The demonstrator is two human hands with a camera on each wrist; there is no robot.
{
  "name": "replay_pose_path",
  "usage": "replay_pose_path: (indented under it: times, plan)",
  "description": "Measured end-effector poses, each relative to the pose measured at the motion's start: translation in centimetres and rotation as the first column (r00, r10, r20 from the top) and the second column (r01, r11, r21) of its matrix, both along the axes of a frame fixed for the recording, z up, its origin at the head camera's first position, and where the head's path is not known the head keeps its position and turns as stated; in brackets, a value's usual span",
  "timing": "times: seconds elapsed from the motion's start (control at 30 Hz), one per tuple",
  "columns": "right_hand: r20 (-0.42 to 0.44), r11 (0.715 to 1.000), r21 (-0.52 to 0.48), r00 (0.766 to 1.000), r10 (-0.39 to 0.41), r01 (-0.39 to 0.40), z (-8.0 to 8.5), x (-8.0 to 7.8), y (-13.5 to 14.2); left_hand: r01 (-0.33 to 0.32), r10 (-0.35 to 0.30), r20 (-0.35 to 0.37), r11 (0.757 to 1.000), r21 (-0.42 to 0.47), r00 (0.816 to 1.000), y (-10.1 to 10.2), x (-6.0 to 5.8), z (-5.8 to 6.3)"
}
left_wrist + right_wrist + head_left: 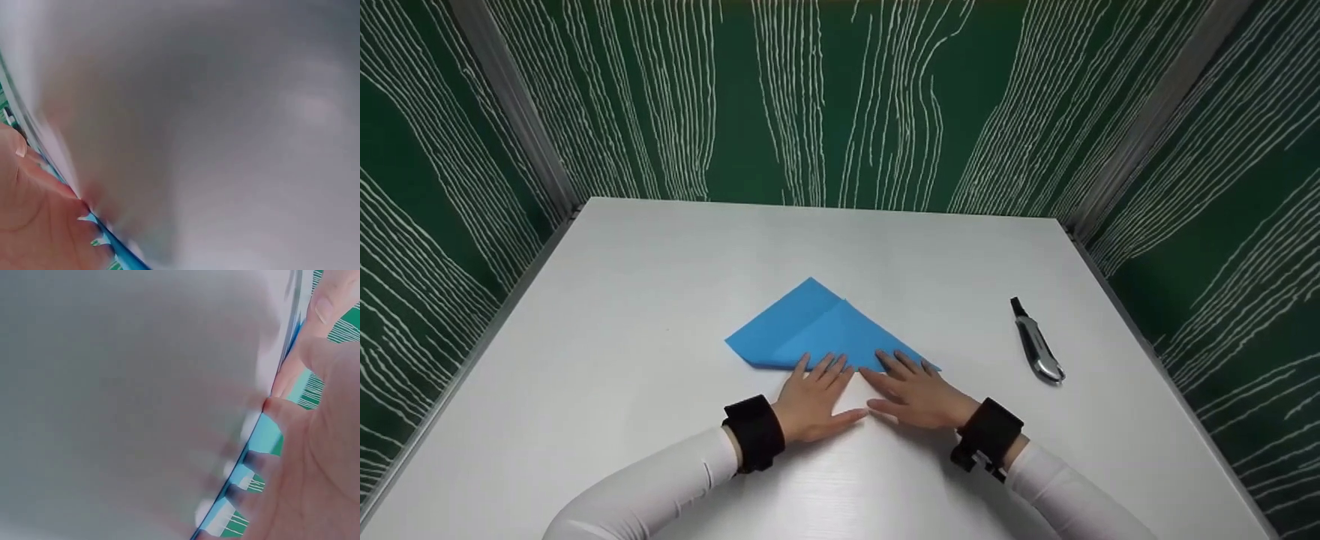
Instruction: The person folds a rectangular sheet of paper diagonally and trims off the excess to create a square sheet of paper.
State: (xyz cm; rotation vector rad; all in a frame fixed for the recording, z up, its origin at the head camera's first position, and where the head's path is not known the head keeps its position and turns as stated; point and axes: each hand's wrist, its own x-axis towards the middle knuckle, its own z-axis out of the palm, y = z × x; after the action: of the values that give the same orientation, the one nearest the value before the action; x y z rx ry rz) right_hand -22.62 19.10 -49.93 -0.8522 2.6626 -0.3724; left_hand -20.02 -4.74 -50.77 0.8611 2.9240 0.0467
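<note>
A folded sheet of blue paper [802,319] lies flat on the white table, its long folded edge toward the person. My left hand [814,401] rests on that near edge with spread, straight fingers. Beside it, my right hand [919,394] presses the right part of the same edge, fingers also spread. The two thumbs point toward each other, nearly tip to tip. In the right wrist view the fingertips of the right hand [298,455] lie along the blue paper [264,436]. The left wrist view has the left hand [39,219] beside a thin blue strip of paper [126,253].
A grey and black utility knife [1037,345] lies on the right side of the white table [607,315]. Green panels with white wavy lines [877,105] stand behind and at both sides. Each wrist wears a black band [756,433].
</note>
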Motion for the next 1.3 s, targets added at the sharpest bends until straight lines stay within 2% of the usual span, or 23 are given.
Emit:
replay_pose_path:
  times: [0.27, 0.53, 0.67, 1.1, 1.3]
  plan:
    - [0.010, 1.000, -0.002, 1.000, -0.005, 0.005, 0.0, 0.1, 0.2, -0.032, 0.032, 0.058, 0.999, 0.013, 0.998, -1.9, 0.6, 1.2]
    - [0.011, 1.000, -0.007, 1.000, 0.002, -0.002, 0.4, 0.5, 0.2, -0.051, 0.048, 0.066, 0.997, 0.054, 0.997, -3.7, 1.2, 1.1]
    - [0.012, 1.000, -0.009, 1.000, 0.001, 0.000, 0.8, 0.8, 0.1, -0.069, 0.063, 0.093, 0.996, 0.065, 0.994, -4.4, 0.9, 0.8]
    - [-0.039, 0.999, 0.014, 0.999, -0.033, 0.033, 0.6, 1.1, -0.5, -0.095, 0.090, 0.060, 0.992, 0.088, 0.994, -5.3, 0.4, 0.2]
    - [-0.035, 0.997, 0.035, 0.997, -0.072, 0.074, 0.9, 0.9, -1.1, -0.119, 0.115, 0.050, 0.990, 0.072, 0.992, -5.3, -0.2, 0.7]
